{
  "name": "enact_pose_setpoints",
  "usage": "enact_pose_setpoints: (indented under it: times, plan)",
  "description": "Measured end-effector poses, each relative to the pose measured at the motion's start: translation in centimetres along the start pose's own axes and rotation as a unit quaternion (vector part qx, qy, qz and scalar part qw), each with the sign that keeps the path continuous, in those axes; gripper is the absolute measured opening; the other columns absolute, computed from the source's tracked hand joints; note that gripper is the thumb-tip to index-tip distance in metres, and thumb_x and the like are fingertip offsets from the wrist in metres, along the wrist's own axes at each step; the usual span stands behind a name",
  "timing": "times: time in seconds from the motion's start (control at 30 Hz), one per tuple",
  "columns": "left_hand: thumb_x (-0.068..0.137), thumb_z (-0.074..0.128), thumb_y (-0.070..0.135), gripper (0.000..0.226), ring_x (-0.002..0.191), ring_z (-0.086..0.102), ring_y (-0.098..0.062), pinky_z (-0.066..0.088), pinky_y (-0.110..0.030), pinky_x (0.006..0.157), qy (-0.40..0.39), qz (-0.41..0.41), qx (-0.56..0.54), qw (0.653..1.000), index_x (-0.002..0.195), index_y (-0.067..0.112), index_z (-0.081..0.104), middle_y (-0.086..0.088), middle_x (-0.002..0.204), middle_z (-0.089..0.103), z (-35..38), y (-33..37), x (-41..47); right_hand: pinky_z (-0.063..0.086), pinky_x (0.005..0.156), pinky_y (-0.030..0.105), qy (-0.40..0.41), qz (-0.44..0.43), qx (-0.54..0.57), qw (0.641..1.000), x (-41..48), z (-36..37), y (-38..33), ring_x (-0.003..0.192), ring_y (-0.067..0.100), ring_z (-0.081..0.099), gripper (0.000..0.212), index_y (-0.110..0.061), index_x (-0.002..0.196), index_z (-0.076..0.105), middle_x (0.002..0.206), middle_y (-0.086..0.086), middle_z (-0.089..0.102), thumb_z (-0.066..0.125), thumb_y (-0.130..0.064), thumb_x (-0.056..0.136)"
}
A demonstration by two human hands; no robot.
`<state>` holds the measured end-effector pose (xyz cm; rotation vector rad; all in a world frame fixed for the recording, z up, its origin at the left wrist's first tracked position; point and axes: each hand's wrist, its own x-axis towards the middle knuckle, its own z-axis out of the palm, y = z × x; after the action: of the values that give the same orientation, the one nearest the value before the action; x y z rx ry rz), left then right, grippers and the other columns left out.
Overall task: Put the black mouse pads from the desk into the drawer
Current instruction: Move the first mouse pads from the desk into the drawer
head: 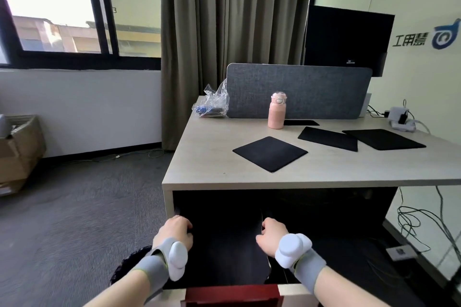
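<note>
Black pads lay flat at twelve o'clock: judged light, limp, best pinched at an edge. Left hand and right hand curled; grasp indeterminable.

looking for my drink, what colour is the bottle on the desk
Pale pink, with a lighter pink lid: the bottle, clearest in the head view.
</note>
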<state>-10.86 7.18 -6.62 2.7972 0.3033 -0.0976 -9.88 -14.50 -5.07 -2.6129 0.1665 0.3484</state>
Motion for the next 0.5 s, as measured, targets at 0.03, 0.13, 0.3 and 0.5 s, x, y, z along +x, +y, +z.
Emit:
enact_pose_setpoints:
  times: [0.03,0.13,0.3,0.5]
  plan:
    - [0.085,0.045,0.022,0.04,0.125,0.053,-0.022,0.045,-0.032,0.103,0.005,0.0,-0.006,1.0,0.122,0.024,0.062,0.001,0.135,0.054,-0.1,0.2,-0.2,0.045,0.088,0.024,0.0,-0.002,0.011,1.0,-0.2,0.0,-0.1,0.117,0.024,0.058,0.039,-0.005,0.127,0.049,0.126,0.009,0.06,0.047,-0.016,0.09]
    - [0.084,0.045,0.024,0.038,0.121,0.057,-0.023,0.047,-0.03,0.099,0.01,0.002,-0.017,1.0,0.117,0.026,0.065,0.0,0.129,0.06,-0.7,0.6,-1.5,0.043,0.094,0.024,0.0,-0.021,0.019,1.0,-1.5,-0.1,-0.3,0.121,0.023,0.055,0.045,-0.007,0.132,0.047,0.132,0.008,0.056,0.048,-0.02,0.089]
    - [0.083,0.049,0.021,0.033,0.108,0.066,-0.022,0.051,-0.026,0.091,-0.007,0.0,-0.056,0.998,0.104,0.025,0.073,-0.002,0.114,0.071,-3.0,1.0,-5.5,0.054,0.075,0.028,-0.012,-0.074,0.119,0.99,-5.7,-1.2,-0.5,0.076,0.021,0.067,0.02,-0.011,0.077,0.068,0.089,0.011,0.073,0.049,-0.008,0.084]
    - [0.081,0.045,0.009,0.031,0.041,0.057,-0.002,0.049,-0.012,0.044,-0.06,0.01,-0.14,0.988,0.061,0.021,0.064,0.007,0.058,0.064,-4.7,1.4,-10.3,0.048,0.043,0.018,-0.112,-0.049,0.213,0.97,-11.6,-3.0,0.2,0.048,0.013,0.059,0.03,-0.007,0.063,0.056,0.063,0.008,0.061,0.042,-0.005,0.089]
